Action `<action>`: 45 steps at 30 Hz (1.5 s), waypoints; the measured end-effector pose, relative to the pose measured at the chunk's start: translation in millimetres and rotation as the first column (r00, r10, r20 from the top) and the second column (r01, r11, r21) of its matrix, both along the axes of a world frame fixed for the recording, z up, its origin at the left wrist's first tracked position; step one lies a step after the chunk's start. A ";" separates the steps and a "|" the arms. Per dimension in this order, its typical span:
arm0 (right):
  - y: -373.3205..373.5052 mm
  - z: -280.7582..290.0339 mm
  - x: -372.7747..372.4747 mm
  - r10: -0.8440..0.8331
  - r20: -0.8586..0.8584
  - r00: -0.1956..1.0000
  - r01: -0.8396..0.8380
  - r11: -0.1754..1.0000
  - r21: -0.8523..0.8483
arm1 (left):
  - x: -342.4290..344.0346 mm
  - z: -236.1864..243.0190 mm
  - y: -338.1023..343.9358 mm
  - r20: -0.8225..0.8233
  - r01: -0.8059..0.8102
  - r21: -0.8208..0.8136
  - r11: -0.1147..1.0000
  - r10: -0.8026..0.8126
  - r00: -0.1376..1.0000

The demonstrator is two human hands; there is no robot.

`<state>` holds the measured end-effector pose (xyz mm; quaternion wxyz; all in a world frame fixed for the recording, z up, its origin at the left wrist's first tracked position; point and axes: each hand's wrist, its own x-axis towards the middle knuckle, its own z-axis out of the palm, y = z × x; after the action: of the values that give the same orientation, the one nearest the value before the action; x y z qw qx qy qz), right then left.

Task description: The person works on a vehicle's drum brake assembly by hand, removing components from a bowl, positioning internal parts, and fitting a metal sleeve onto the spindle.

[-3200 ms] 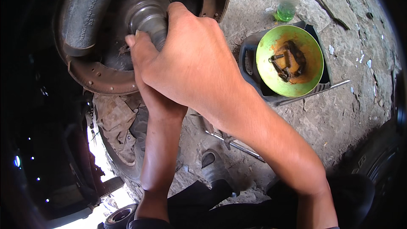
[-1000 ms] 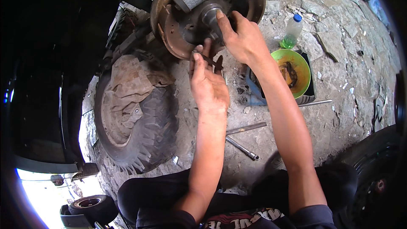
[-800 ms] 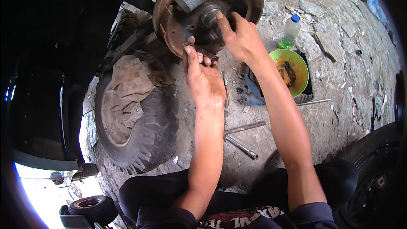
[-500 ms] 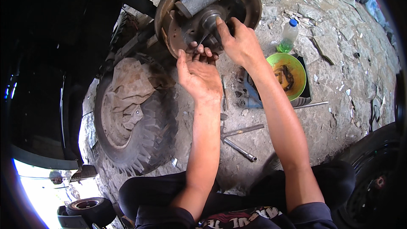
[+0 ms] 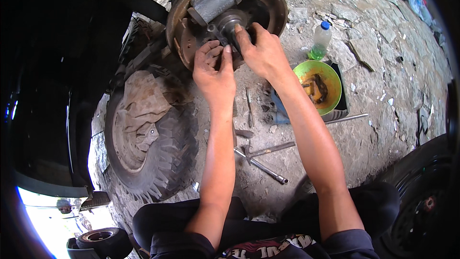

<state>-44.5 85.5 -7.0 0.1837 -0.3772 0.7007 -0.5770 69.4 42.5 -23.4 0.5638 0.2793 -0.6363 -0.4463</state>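
Observation:
A rusty round brake backing plate (image 5: pixel 178 43) is mounted at the top of the head view, with a thick grey cylindrical part (image 5: pixel 214 4) across its upper left. From its middle the round metal hub spindle (image 5: pixel 231 18) sticks out. My right hand (image 5: pixel 264 52) grips the spindle from the right, thumb along its top. Just below and left of it is my left hand (image 5: pixel 214 69), its fingers curled and its thumb raised beside a small dark piece at the spindle's underside. Fingers and shadow hide what the left hand pinches.
A tyre (image 5: pixel 165 148) with a brown cloth (image 5: pixel 146 96) lies left. To the right are a green bowl (image 5: pixel 338 88) holding dark parts and a blue-capped bottle (image 5: pixel 320 43). A hammer (image 5: pixel 270 149), a socket handle (image 5: pixel 263 167) and a rod (image 5: pixel 250 108) lie on stony ground.
My left hand has turned from palm up with fingers spread to curled, its thumb now by the spindle. My right hand keeps its grip on the spindle. The whole view has shifted slightly.

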 end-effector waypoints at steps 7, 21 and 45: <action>2.7 3.1 0.4 0.013 0.034 0.999 -0.013 1.000 -0.022 | 2.3 5.9 -3.4 0.031 -0.011 0.006 1.000 0.011 0.999; 2.0 2.4 0.3 0.007 0.031 1.000 -0.007 1.000 0.003 | 2.8 3.6 3.2 -0.076 -0.016 0.088 0.996 0.023 0.997; 0.7 -0.9 1.3 -0.019 0.016 1.000 0.019 0.999 -0.033 | -7.8 -4.4 -0.6 -0.502 0.425 0.493 0.759 -0.151 0.851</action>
<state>-43.2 86.3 -7.8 0.1774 -0.3690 0.6931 -0.5933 61.6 41.9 -27.8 0.4983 0.2290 -0.3608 -0.7544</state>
